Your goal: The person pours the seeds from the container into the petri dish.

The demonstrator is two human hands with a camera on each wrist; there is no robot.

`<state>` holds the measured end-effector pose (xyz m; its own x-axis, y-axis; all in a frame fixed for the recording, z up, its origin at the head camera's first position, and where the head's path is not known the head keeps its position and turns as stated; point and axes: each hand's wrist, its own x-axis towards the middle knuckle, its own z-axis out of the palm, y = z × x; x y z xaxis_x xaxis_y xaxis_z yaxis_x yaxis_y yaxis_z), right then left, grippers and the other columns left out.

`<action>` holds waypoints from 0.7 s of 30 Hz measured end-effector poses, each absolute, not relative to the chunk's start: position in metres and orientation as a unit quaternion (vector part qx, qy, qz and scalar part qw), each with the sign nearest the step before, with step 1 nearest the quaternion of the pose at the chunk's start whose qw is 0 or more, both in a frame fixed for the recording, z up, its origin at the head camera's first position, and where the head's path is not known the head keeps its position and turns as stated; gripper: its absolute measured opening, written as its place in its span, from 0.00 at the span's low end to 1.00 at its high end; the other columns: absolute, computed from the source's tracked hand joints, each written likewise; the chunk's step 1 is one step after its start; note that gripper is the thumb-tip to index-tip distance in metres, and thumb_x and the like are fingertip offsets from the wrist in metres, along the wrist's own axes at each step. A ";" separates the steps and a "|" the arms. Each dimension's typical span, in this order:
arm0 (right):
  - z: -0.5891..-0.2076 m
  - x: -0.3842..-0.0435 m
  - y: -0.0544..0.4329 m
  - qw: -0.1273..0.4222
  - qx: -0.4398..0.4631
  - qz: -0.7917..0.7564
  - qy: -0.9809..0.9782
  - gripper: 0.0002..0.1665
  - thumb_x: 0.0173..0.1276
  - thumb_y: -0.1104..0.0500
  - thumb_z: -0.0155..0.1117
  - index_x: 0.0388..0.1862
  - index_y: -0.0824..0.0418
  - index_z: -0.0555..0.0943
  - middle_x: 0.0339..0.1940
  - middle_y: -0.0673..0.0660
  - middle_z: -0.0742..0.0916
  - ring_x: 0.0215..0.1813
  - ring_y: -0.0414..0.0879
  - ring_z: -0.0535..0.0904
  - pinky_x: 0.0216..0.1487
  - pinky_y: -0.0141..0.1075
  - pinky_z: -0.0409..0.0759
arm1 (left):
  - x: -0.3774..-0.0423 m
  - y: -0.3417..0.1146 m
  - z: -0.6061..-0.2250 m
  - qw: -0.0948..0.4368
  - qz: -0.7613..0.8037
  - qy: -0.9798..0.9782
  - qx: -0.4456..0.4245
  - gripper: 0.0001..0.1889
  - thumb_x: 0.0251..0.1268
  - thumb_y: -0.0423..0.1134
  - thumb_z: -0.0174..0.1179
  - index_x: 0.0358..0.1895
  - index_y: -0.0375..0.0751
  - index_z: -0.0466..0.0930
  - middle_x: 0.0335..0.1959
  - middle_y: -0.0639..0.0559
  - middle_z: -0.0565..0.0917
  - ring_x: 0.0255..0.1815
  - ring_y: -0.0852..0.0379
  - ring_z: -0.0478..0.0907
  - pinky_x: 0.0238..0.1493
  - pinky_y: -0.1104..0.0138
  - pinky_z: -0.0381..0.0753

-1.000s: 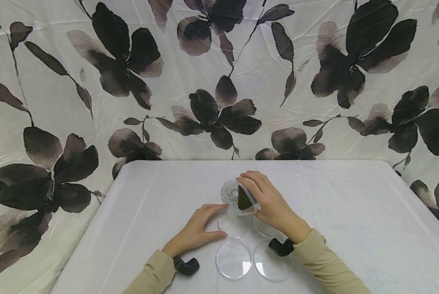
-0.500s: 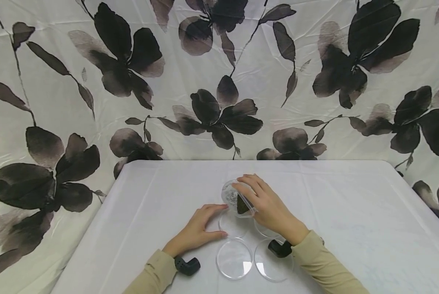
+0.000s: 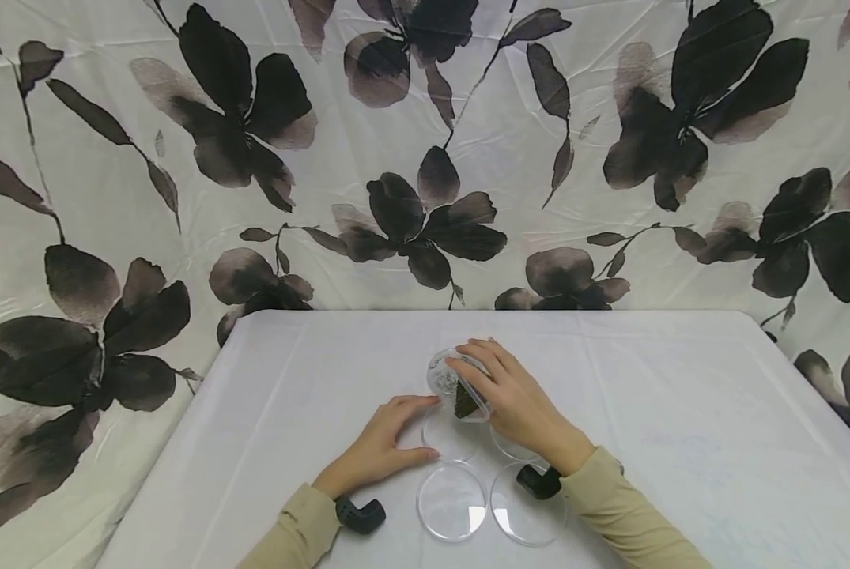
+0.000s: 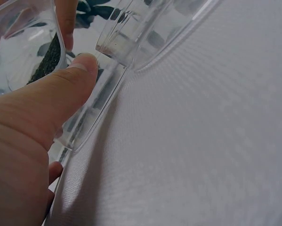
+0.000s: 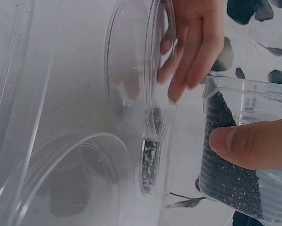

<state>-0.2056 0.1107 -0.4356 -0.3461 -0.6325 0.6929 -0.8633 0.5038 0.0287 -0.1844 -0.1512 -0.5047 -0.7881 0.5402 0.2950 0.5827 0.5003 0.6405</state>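
My right hand [image 3: 520,407] grips a clear plastic tub [image 5: 268,101] and holds it tilted above the table. Dark granules [image 5: 230,181] lie slanted inside the tub, banked against one wall, with my right thumb across the outside. Beneath and beyond it is a clear round dish [image 3: 440,378] with pale, speckled bits in it. On the left, my left hand [image 3: 382,442] rests with extended fingers and thumb at the edge of another clear dish [image 3: 447,438]. In the left wrist view, my left thumb [image 4: 75,80] lies at a dish's rim. The tub partly hides the dishes.
Two more clear dishes, the front left one [image 3: 453,514] and the front right one [image 3: 520,521], lie nearer me. Another dish [image 3: 510,446] is partly under my right hand. A white cloth covers the table [image 3: 311,371]; a floral curtain [image 3: 567,158] hangs behind.
My right hand has shifted slightly left and down with the tub, tilting it further. Less of the dark granules shows in the head view. My left hand has stayed in place.
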 end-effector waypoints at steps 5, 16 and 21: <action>-0.437 -0.206 0.111 0.332 0.465 0.171 -0.803 0.57 0.31 0.80 0.70 0.69 0.61 0.71 0.65 0.63 0.75 0.68 0.62 0.69 0.76 0.48 0.58 | -0.185 -0.151 -0.505 0.027 -0.380 -0.866 -0.324 0.39 0.56 0.57 0.71 0.72 0.57 0.68 0.68 0.62 0.71 0.69 0.57 0.65 0.67 0.51 0.64; -0.438 -0.206 0.109 0.333 0.460 0.170 -0.805 0.53 0.37 0.82 0.64 0.69 0.60 0.71 0.66 0.63 0.75 0.69 0.61 0.68 0.76 0.49 0.58 | -0.185 -0.153 -0.505 0.036 -0.379 -0.865 -0.326 0.39 0.56 0.57 0.71 0.72 0.57 0.68 0.68 0.62 0.71 0.68 0.57 0.66 0.67 0.51 0.65; -0.439 -0.206 0.107 0.334 0.459 0.165 -0.807 0.51 0.41 0.82 0.59 0.70 0.60 0.71 0.66 0.63 0.75 0.70 0.60 0.68 0.76 0.48 0.57 | -0.185 -0.154 -0.506 0.044 -0.372 -0.867 -0.328 0.38 0.56 0.58 0.70 0.71 0.57 0.68 0.68 0.62 0.72 0.68 0.58 0.66 0.66 0.52 0.65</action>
<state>-0.2058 0.1072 -0.4391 -0.3557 -0.6293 0.6910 -0.8504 0.5246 0.0400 -0.1851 -0.1538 -0.5063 -0.7806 0.5366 0.3205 0.6022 0.5080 0.6159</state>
